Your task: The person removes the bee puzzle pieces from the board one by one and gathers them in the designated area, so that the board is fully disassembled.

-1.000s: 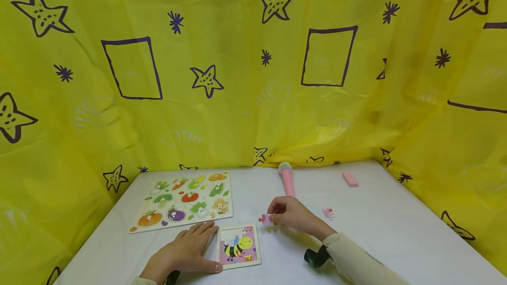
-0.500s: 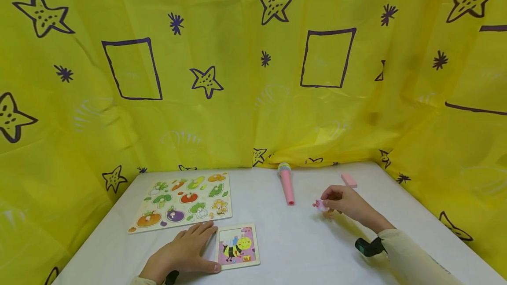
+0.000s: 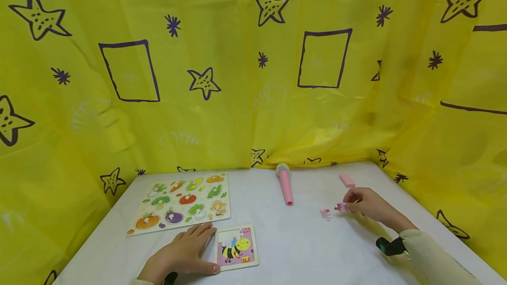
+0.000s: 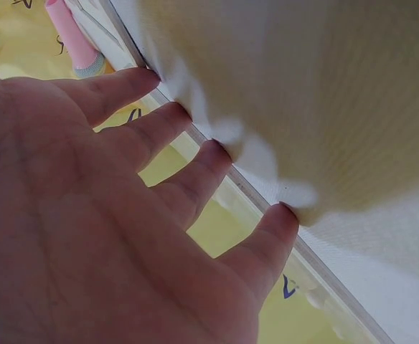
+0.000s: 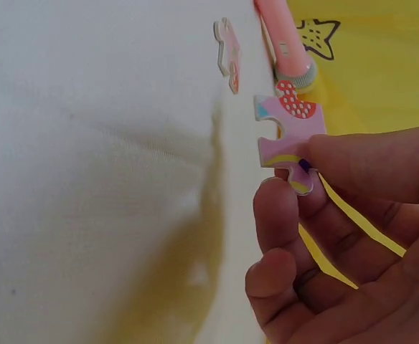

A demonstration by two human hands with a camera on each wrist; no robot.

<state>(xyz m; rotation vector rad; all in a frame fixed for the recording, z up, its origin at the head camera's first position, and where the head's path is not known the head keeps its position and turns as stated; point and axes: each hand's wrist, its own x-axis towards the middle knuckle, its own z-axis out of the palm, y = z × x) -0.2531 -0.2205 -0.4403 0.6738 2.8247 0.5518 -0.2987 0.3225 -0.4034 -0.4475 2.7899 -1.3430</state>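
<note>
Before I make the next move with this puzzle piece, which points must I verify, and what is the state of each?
1. Right hand pinches the puzzle piece: ok.
2. Left hand is at the bee puzzle: ok.
3. Bee puzzle complete: not ok, its upper left looks unfilled.
4. Second piece placed: not ok, lies on the table.
5. Held piece fits: cannot tell.

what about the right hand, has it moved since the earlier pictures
Yes. In the head view the right hand has moved rightward, away from the microphone, and is now near the block.
</note>
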